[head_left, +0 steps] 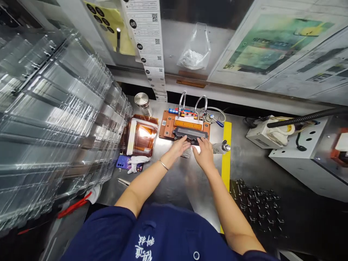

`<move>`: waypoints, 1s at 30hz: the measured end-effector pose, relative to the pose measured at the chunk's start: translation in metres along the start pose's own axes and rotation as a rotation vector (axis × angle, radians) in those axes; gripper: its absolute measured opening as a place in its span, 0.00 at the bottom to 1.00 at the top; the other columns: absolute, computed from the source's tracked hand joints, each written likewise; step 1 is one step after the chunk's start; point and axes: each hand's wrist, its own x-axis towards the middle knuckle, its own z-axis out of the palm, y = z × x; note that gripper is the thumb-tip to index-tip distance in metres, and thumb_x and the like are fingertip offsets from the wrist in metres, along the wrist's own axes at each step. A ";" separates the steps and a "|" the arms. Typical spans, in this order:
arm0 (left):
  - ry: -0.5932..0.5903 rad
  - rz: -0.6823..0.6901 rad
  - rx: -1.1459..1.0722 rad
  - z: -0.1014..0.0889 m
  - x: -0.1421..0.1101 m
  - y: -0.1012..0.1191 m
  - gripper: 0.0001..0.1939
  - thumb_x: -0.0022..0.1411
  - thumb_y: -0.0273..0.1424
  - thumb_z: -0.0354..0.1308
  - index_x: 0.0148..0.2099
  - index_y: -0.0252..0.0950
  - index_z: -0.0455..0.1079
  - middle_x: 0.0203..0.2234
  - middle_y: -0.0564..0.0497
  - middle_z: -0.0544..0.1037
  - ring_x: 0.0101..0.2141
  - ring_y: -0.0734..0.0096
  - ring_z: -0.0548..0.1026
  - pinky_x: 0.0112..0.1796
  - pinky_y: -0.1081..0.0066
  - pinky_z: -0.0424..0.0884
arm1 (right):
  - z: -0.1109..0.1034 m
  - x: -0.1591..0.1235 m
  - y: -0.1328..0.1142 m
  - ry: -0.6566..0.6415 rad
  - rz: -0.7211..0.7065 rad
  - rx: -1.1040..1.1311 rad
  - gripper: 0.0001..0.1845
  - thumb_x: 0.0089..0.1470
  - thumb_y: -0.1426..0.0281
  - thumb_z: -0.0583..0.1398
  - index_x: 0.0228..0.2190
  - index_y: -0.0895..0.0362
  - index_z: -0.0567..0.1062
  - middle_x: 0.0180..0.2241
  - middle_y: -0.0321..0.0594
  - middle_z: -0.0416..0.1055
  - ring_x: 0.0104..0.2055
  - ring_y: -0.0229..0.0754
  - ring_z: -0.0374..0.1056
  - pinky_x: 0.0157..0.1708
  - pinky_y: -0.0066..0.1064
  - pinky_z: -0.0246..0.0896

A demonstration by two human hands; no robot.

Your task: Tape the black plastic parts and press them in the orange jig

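Note:
Both my hands reach to a long black part (191,133) that lies on an orange fixture (168,127) at the middle of the steel bench. My left hand (179,146) touches the part's near left edge with its fingers curled on it. My right hand (204,153) rests at the part's near right edge, fingers bent down over it. Whether either hand grips the part or only presses on it is hidden by the fingers. A thin bracelet sits on my left wrist.
Tall stacks of clear plastic trays (54,123) fill the left. A roll of amber tape (143,137), a metal-lidded jar (143,101), a phone (123,162) and tweezers (123,181) lie left of the fixture. A yellow stripe (226,156), a small bottle (221,147) and black trays (255,206) lie right.

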 end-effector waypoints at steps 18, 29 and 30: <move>-0.082 1.044 1.735 -0.022 0.061 0.049 0.13 0.64 0.34 0.51 0.48 0.41 0.73 0.50 0.40 0.73 0.53 0.53 0.66 0.54 0.53 0.54 | 0.007 0.084 0.059 0.139 0.090 -0.008 0.19 0.59 0.65 0.51 0.48 0.56 0.74 0.49 0.51 0.68 0.53 0.55 0.58 0.52 0.51 0.54; -0.069 1.145 1.853 -0.029 0.061 0.046 0.15 0.66 0.34 0.49 0.51 0.39 0.72 0.50 0.41 0.74 0.53 0.56 0.68 0.53 0.55 0.59 | -0.039 0.156 0.128 -0.185 0.212 -0.473 0.18 0.60 0.69 0.51 0.45 0.62 0.75 0.42 0.57 0.71 0.46 0.55 0.61 0.42 0.44 0.55; -0.076 1.151 1.868 -0.030 0.059 0.048 0.16 0.66 0.35 0.49 0.51 0.39 0.71 0.50 0.41 0.74 0.52 0.57 0.68 0.53 0.56 0.59 | -0.040 0.160 0.128 -0.153 0.238 -0.464 0.18 0.61 0.68 0.50 0.45 0.62 0.75 0.43 0.57 0.70 0.46 0.55 0.61 0.42 0.44 0.55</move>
